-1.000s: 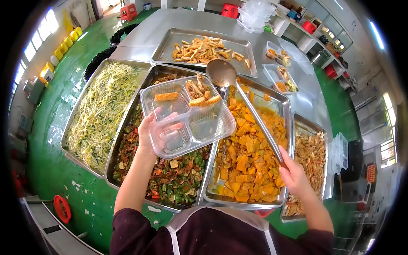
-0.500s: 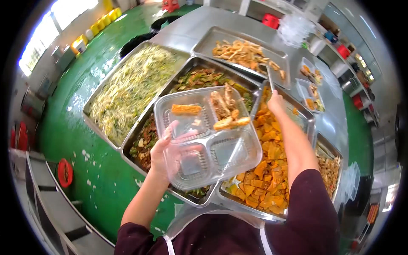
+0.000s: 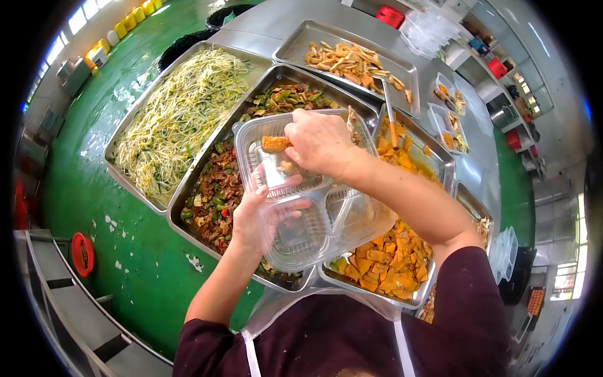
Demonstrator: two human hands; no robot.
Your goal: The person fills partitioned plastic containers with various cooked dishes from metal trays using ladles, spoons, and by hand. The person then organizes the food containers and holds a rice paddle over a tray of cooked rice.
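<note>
My left hand (image 3: 254,217) is closed on the near-left side of a clear plastic compartment tray (image 3: 301,229), its fingers showing through the plastic. Over the tray's far compartments is my right hand (image 3: 320,141), with its fingers pinched at the end of a browned, stick-shaped piece of food (image 3: 274,144). Part of another piece of food (image 3: 355,122) shows behind that hand. The two near compartments hold nothing. A metal utensil with a wooden handle (image 3: 394,133) leans between the fried-strip pan (image 3: 411,75) and the pumpkin pan (image 3: 449,166), touched by neither hand.
Around the tray are metal pans: a bean sprout pan (image 3: 113,151) to the left and a mixed vegetable pan (image 3: 179,210) below it. Filled clear boxes (image 3: 451,129) stand at the right. Stacked clear containers (image 3: 430,31) are at the back. A red basin (image 3: 82,254) is on the floor.
My right hand has let go of the utensil and moved left over the plastic tray, to the stick-shaped piece. The utensil now leans on the pans. My left hand still holds the tray.
</note>
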